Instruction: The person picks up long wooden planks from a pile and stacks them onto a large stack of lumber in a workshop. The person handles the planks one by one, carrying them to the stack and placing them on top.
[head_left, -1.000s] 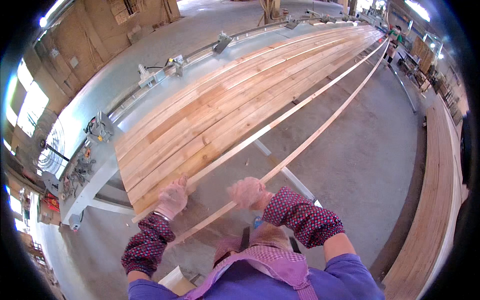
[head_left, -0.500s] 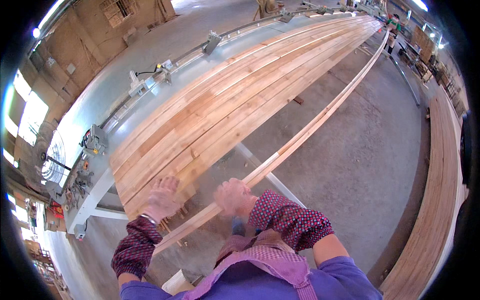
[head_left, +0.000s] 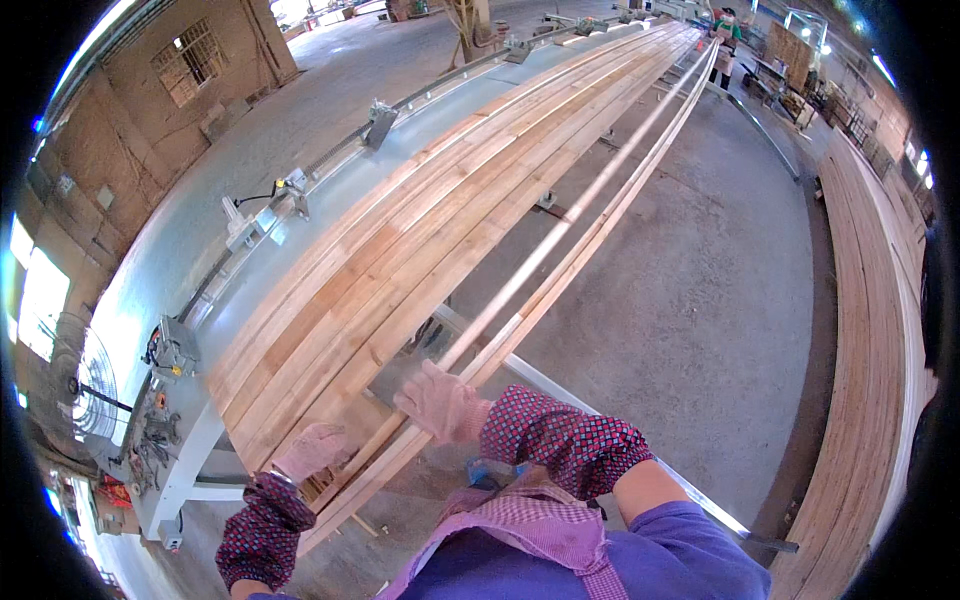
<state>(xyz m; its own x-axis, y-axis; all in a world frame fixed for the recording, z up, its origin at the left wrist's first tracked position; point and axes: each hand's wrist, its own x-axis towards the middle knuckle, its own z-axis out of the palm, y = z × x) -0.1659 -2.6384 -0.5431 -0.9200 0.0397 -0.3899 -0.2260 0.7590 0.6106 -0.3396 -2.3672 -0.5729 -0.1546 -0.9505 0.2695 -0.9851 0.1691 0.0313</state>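
Observation:
Long pale wooden boards (head_left: 400, 270) lie side by side, running away from me to the far end. Right of them, a narrow wooden strip (head_left: 540, 254) stands apart from a pair of similar strips (head_left: 585, 262). My right hand (head_left: 440, 402), in a pinkish glove, is closed over the near part of the single strip. My left hand (head_left: 312, 452), gloved too, is at the near corner of the boards, beside the near ends of the strips. Its fingers are blurred, so their grip is unclear.
A grey metal bench (head_left: 190, 455) with several clamp blocks (head_left: 172, 345) runs along the left. A fan (head_left: 95, 380) stands beyond it. Stacked long planks (head_left: 865, 370) lie at the right. A co-worker (head_left: 726, 40) stands at the far end of the strips.
One strip has come apart from the bundle and shifted left toward the boards with my right hand. My left hand has moved from the board surface toward the near corner. The view has turned slightly.

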